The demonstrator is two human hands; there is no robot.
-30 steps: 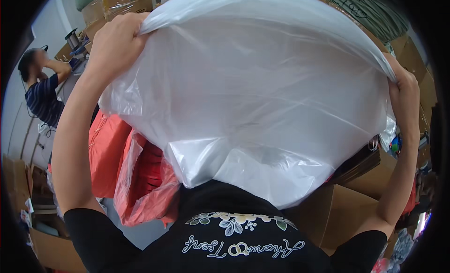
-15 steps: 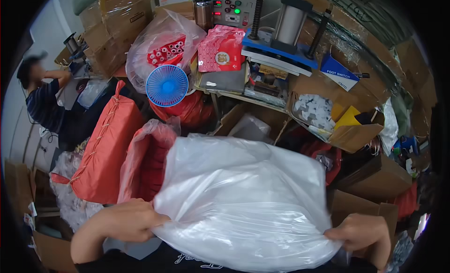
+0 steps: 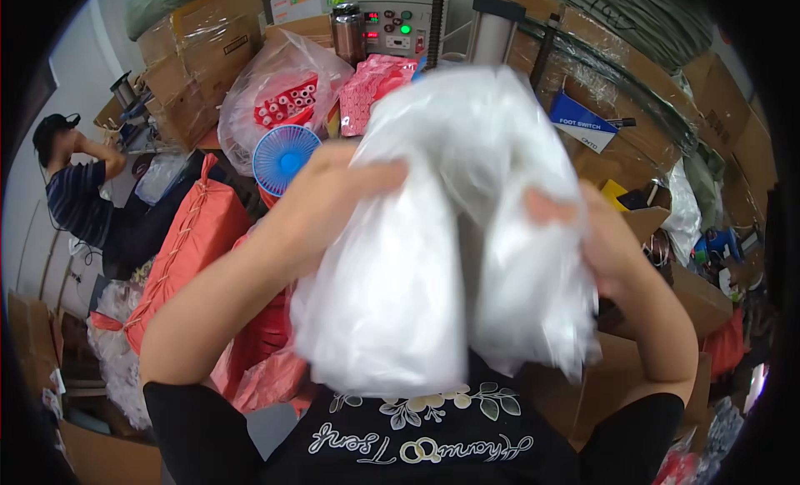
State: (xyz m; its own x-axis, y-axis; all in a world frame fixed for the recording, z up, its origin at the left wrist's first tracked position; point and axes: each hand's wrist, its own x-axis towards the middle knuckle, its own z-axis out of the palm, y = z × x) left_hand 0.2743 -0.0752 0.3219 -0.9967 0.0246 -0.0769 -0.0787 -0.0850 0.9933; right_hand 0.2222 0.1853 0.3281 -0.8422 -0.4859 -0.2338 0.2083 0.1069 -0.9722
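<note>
A large white translucent plastic bag (image 3: 400,268) hangs bent over in front of my chest, its two sides drooping with a dark gap between them. My left hand (image 3: 354,181) grips its left side, with the thumb lying over the plastic. On the other side my right hand (image 3: 579,231) holds the bag, its fingers partly covered by the film. Motion blurs both hands and the bag. Whether anything is inside the bag I cannot tell.
Left stand a tied red bundle (image 3: 187,243) and a blue fan (image 3: 286,158). Behind the bag are red packets (image 3: 375,85), a control box (image 3: 404,22) and a press (image 3: 496,31). Cardboard boxes (image 3: 625,393) flank the right. A person (image 3: 79,185) sits far left.
Both hands have risen and moved farther from my body, lifting the bag. Formerly spread wide, the bag now hangs folded over, and my shirt front shows below it.
</note>
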